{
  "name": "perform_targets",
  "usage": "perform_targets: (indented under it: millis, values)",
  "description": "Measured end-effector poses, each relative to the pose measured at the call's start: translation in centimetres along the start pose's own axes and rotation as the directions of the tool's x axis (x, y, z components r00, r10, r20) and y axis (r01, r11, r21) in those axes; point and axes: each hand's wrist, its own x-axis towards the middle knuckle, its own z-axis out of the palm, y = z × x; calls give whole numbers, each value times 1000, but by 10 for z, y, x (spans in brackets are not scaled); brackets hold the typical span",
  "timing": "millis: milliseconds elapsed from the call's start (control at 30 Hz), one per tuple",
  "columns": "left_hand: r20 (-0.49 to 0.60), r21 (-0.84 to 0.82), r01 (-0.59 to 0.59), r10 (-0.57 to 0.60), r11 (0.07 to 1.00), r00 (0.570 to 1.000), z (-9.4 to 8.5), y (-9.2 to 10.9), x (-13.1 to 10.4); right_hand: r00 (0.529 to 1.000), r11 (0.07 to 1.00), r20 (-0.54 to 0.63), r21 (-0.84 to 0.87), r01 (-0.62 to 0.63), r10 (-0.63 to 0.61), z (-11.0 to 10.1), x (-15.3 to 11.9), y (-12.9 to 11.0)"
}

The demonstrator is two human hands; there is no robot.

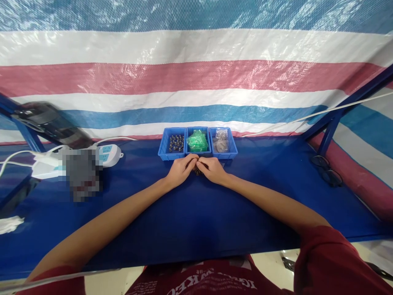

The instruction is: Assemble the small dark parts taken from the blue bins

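Note:
My left hand [180,170] and my right hand [212,169] meet at the fingertips just in front of the middle bin. Both are closed, fingers bent inward; what they pinch is too small to make out. Small dark brownish pieces [197,171] lie right beneath the fingertips. Behind the hands stand three blue bins side by side. The left bin [172,156] holds several small dark metal parts, the middle bin [198,129] green plastic bags [197,141], and the right bin [230,155] clear bags with greyish contents [221,145].
On the blue table [196,221], a white power strip [112,155] with cables and a blurred dark object [82,174] sit at left, near a dark bottle-like object [55,123]. Glasses [327,170] rest at right. White tissue [10,224] lies at far left. Striped sheeting hangs behind.

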Motion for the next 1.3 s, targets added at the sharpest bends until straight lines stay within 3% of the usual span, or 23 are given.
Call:
perform_targets:
  millis: [1300]
  values:
    - [16,6,43,-43,999,999,-2,3,-2,1000,1000,-13,-8,6,-6,1,0,0]
